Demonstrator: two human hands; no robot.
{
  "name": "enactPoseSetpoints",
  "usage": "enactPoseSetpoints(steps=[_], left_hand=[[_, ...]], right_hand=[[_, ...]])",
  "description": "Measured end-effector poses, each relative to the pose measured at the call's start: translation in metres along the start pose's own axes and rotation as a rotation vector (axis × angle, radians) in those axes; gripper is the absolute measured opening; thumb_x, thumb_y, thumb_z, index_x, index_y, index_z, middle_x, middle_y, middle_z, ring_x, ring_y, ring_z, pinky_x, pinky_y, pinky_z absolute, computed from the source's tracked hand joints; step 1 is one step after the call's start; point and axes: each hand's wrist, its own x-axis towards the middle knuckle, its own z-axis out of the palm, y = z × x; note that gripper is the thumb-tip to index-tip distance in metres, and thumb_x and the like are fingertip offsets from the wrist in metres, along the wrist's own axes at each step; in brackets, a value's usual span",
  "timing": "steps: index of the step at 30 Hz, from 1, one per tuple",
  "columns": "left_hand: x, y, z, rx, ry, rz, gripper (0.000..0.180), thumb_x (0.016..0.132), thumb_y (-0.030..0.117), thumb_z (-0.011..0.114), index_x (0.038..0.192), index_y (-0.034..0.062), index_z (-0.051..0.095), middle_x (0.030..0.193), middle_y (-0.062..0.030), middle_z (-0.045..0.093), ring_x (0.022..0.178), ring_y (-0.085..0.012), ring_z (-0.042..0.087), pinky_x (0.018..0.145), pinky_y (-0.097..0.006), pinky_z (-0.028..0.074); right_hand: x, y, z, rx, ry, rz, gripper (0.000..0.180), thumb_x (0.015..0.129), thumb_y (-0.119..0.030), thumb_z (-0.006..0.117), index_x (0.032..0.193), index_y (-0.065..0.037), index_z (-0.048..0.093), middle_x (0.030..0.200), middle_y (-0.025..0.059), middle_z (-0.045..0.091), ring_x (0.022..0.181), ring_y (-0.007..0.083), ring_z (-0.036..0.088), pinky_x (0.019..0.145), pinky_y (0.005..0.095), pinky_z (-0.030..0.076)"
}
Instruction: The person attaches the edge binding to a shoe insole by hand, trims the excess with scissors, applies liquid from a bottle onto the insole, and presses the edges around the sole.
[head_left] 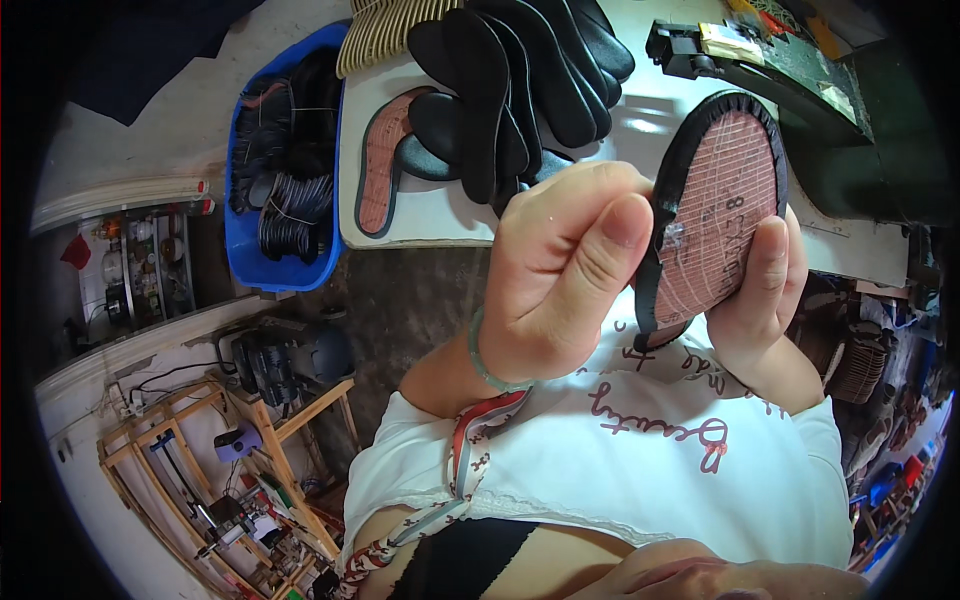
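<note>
A shoe insole (705, 215) with a pink, lined underside and a gathered black covering folded over its rim is held up over the near side of the table, tilted, with dark printed marks on its underside. My right hand (765, 285) grips it from the right, thumb pressed on the pink face and fingers behind. At its left edge my left hand (565, 275) is closed, thumb and curled fingers against the black fold; what lies under the fingertips is hidden. Beyond my hands, a pile of black insoles (485, 110) lies on the white table (430, 225). Beside the pile, one insole (378, 180) shows its pink underside.
A blue bin (236, 235) of bundled black pieces stands left of the table. A row of beige curved pieces (385, 35) lies at the back. Dark green machinery (830, 130) occupies the far right. A wooden frame rack (285, 440) stands at lower left.
</note>
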Motion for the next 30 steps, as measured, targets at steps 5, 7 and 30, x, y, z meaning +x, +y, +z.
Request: enactPoseSetpoints(steps=[5,7,30], left_hand=[[0.0,-0.002,-0.002,0.025,-0.03,0.009,0.026,0.101,0.02,0.05,0.093,-0.0029,0.058,0.07,-0.0032,0.048,0.062,-0.0115,0.041,0.058,-0.026,0.034],[-0.001,-0.003,0.002,0.0,-0.016,0.0,0.026,0.101,0.021,0.05,0.094,-0.0028,0.058,0.071,-0.0037,0.049,0.063,-0.0114,0.042,0.059,-0.025,0.035],[0.003,0.009,-0.003,0.769,0.127,0.36,0.02,0.07,-0.004,0.075,0.088,-0.0009,0.067,0.074,-0.0113,0.067,0.064,-0.0218,0.065,0.057,-0.027,0.051]], right_hand=[[-0.001,0.0,0.0,0.022,0.023,-0.008,0.042,0.104,-0.027,0.041,0.123,0.009,0.049,0.112,0.014,0.063,0.096,0.0145,0.061,0.085,0.0272,0.048],[-0.003,0.001,-0.001,0.004,0.032,-0.03,0.041,0.104,-0.027,0.041,0.123,0.009,0.049,0.112,0.0135,0.063,0.097,0.0142,0.06,0.086,0.0269,0.048],[-0.003,0.01,-0.009,-0.196,0.066,-0.243,0.03,0.1,-0.013,0.051,0.121,0.009,0.054,0.111,0.0122,0.065,0.095,0.0121,0.06,0.083,0.0241,0.048]])
